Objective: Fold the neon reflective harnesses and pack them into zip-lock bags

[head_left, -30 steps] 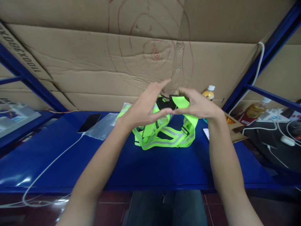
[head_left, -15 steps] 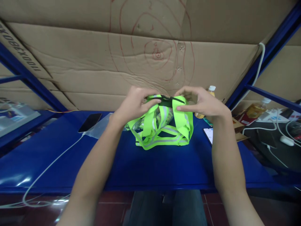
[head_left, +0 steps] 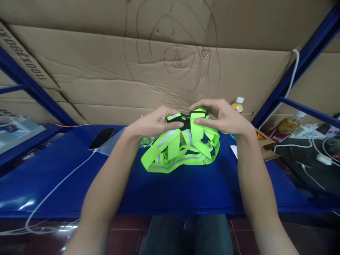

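Note:
A neon-yellow reflective vest (head_left: 174,143) made of straps with silver stripes hangs in loops between my hands, its lower loops over the blue table. My left hand (head_left: 156,122) pinches the black part of the vest at its upper left, thumb on the near side. At the upper right, my right hand (head_left: 216,115) is closed on a yellow strap with a black edge, its thumb pressed on the front. Most of the fingers behind the straps are hidden. A clear plastic bag (head_left: 110,143) lies left of the vest, partly behind my left forearm.
On the blue table (head_left: 170,194) lie a black phone (head_left: 102,138) at left and a lit phone (head_left: 233,150) beside my right wrist. Bottles (head_left: 238,104) and an opened cardboard box (head_left: 267,150) stand at right. A cardboard wall (head_left: 92,67) closes the back; white cables (head_left: 53,187) trail left.
My hands have come slightly closer together and the left has shifted right, keeping hold of the vest. The lower left loop has swung out left and spread wider.

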### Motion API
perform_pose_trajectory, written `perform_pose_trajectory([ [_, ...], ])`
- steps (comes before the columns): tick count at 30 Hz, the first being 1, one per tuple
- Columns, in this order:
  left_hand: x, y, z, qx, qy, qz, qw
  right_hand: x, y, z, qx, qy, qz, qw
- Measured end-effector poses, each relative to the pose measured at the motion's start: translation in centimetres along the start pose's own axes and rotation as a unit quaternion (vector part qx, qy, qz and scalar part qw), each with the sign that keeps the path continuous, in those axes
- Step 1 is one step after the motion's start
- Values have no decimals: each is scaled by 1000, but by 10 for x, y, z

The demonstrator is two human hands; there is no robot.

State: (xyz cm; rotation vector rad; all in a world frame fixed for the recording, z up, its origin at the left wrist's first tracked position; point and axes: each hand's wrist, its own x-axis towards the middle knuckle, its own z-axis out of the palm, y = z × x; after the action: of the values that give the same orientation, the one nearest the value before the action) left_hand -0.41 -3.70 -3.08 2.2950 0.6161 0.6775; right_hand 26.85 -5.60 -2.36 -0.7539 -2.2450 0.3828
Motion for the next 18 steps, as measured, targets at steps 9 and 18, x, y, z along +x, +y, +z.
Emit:
perform_pose_trajectory([
  [9,-6,7,-2,166,111,36,979,-2,-25,1,-57,22,19,998],
  [18,-3,5,5,137,147,92,975,7,-11,12,-203,-35,-11,978],
])
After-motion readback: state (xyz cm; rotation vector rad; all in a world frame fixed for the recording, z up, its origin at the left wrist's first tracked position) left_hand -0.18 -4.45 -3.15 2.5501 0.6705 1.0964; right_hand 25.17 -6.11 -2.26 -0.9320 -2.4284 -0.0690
